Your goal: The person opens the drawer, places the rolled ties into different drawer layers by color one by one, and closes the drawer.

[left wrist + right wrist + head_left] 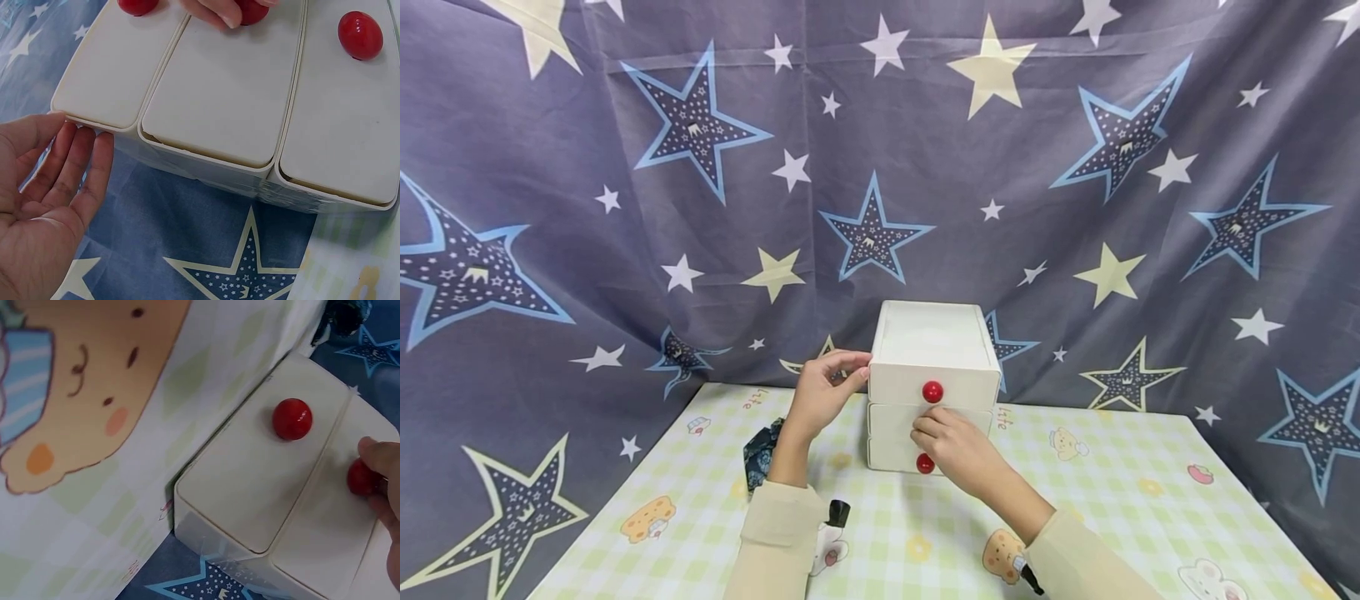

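Note:
A white drawer unit (934, 333) with three stacked drawers and round red knobs stands on the table against the back curtain. My right hand (951, 446) pinches the knob (362, 477) of the middle drawer between thumb and fingers. In the head view that hand covers the knob. Above it shows the top drawer's knob (932, 392), and below it the bottom drawer's knob (925, 463). With fingers extended, my left hand (53, 187) touches the left side of the unit at the top drawer. All the drawers look pushed in.
A dark patterned cloth item (760, 457) lies on the table left of the unit, beside my left forearm. The table wears a green checked cloth (1120, 500) with cartoon prints. Behind it hangs a grey-blue curtain (1037, 250) with stars.

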### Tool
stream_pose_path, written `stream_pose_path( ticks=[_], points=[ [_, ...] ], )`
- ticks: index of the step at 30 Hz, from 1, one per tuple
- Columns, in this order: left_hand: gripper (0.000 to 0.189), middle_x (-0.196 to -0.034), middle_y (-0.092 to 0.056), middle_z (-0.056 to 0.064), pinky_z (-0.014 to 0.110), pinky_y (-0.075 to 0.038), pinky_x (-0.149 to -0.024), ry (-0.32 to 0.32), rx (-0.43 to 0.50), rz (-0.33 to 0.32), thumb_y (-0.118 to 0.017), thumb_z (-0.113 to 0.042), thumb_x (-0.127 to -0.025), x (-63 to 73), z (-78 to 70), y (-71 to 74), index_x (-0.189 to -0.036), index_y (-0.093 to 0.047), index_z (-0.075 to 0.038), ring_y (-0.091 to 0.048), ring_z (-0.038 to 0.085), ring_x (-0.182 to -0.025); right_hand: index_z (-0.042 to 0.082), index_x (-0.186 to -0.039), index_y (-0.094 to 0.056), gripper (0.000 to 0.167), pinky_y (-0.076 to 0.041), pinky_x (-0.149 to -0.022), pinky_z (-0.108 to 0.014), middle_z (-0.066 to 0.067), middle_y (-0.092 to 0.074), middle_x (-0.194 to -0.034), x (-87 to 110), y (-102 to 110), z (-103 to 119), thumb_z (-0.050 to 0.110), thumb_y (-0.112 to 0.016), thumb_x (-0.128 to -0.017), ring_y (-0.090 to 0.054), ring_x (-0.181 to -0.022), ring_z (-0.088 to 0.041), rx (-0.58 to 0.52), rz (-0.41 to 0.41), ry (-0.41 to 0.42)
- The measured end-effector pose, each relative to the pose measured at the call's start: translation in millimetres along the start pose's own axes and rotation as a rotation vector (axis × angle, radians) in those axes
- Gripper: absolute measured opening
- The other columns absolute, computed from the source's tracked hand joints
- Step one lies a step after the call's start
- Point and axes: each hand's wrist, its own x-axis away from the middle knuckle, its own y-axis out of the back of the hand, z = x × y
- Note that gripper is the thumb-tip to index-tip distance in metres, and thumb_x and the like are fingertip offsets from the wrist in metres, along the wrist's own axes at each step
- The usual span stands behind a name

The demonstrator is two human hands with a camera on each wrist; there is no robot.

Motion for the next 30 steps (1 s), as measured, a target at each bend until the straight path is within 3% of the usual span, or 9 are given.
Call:
stream_pose_path(
  ticks=[6,13,20,24,30],
  points=[
    [0.023,-0.112,-0.072,0.02,0.02,-0.048,-0.067,0.0,-0.004,0.007,-0.073,0.0,-0.094,1.0,3.0,-1.1,-0.116,-0.073,0.006,-0.065,0.019,-0.095,0.007,-0.102,-0.078,0.027,-0.053,-0.093,-0.031,-0.004,-0.074,-0.106,3.2,7,2,-0.002,-0.085,-0.078,-0.065,-0.103,-0.022,-0.13,-0.117,-0.02],
    [0.024,-0.112,-0.072,0.014,0.021,-0.049,-0.067,-0.014,-0.008,-0.008,-0.075,-0.006,-0.094,-4.7,29.9,0.2,-0.117,-0.075,-0.001,-0.065,0.019,-0.095,0.009,-0.103,-0.077,0.026,-0.053,-0.086,-0.029,-0.001,-0.072,-0.102,2.3,28,1,0.003,-0.086,-0.079,-0.063,-0.096,-0.02,-0.185,-0.172,-0.073],
    [0.022,-0.112,-0.071,0.019,0.02,-0.048,-0.067,-0.005,-0.016,-0.009,-0.073,-0.001,-0.094,-0.2,3.8,-0.1,-0.115,-0.074,0.003,-0.064,0.017,-0.094,0.008,-0.107,-0.076,0.029,-0.053,-0.081,-0.031,-0.001,-0.071,-0.106,4.2,40,-9,0.002,-0.085,-0.08,-0.061,-0.094,-0.02,-0.238,-0.227,-0.122],
    [0.022,-0.112,-0.071,0.02,0.02,-0.048,-0.066,0.0,-0.009,-0.002,-0.073,0.0,-0.094,0.3,1.9,-0.8,-0.115,-0.074,0.005,-0.064,0.014,-0.093,0.005,-0.11,-0.075,0.03,-0.052,-0.076,-0.032,-0.004,-0.071,-0.105,5.8,44,-19,0.0,-0.082,-0.081,-0.061,-0.09,-0.021,-0.274,-0.316,-0.117],
    [0.022,-0.112,-0.071,0.02,0.02,-0.047,-0.066,-0.002,-0.013,-0.007,-0.073,0.0,-0.094,0.4,0.6,-0.3,-0.115,-0.074,0.004,-0.064,0.016,-0.093,0.002,-0.113,-0.074,0.027,-0.055,-0.083,-0.039,-0.008,-0.071,-0.106,6.3,53,-38,0.001,-0.079,-0.086,-0.065,-0.096,-0.026,-0.299,-0.393,-0.179]
  ],
)
